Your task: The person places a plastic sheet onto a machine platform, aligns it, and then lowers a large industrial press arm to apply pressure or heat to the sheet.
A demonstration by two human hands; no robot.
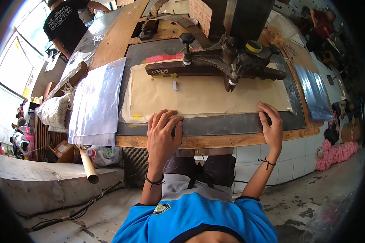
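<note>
While someone in a blue shirt stands at the desk, the left hand sits at the near edge of a tan sheet, grip slack, fingers parted; the right hand, equally loose, is at that edge further right. The sheet lies flat on a dark mat, a dark bar across its far side.

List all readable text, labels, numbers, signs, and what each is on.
Black shirt, upper left: white printed lines, not transcribed.
Dark bar over tan sheet: pale marks, not transcribed.
Cardboard box: red print, too small.
Blue shirt: badge lettering too small.
</note>
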